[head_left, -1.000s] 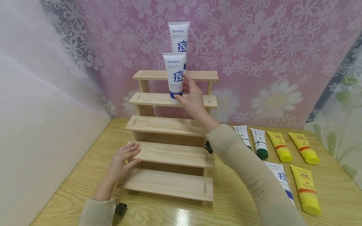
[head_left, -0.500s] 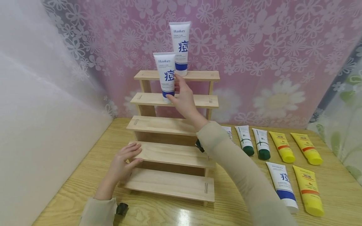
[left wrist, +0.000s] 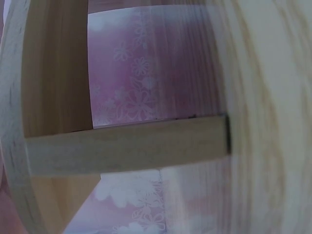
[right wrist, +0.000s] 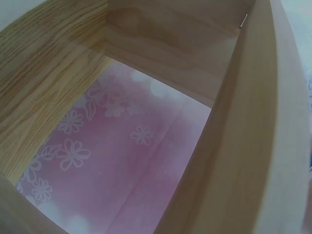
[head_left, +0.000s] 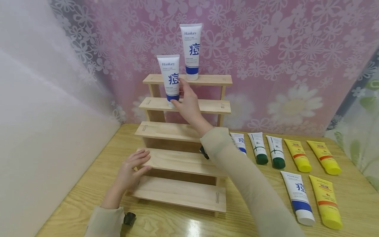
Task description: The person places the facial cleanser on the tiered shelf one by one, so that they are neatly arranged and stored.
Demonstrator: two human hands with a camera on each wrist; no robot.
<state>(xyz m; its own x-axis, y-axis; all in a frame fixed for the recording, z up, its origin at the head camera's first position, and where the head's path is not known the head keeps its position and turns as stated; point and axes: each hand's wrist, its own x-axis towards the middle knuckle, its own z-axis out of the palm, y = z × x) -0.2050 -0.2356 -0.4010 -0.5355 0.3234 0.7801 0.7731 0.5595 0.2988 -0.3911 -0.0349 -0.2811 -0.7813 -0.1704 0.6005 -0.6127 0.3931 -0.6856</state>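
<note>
A pale, light-grained wooden table (head_left: 97, 194) is seen spread across the near ground, backed by a pink curtain printed with white flowers (head_left: 281, 49). On the table's left half a five-step stand of bare pale wood (head_left: 180, 158) is set, its steps climbing toward the far side. The top step is occupied by a white upright tube with a blue band and blue lettering (head_left: 191, 51), stood on its cap.

One step lower, toward the left end, a second white tube with a blue band (head_left: 168, 79) is held upright by the right hand (head_left: 188, 105); thumb and fingers are curled round its lower part, with the cap seemingly resting on that second step (the contact is hidden behind the fingers). The left hand (head_left: 130, 172) is laid against the left end of the fourth step from the top, fingers straight and slightly spread, nothing gripped.

To the right of the stand, tubes are laid flat on the table: a partly covered white-and-blue tube (head_left: 239, 142), two white tubes with green caps (head_left: 266, 148), two yellow tubes (head_left: 311, 153) in the far row, then a white-and-blue tube (head_left: 297, 197) and a yellow tube (head_left: 327, 205) nearer.

Only blurred wood and pink cloth are shown by the wrist views.
</note>
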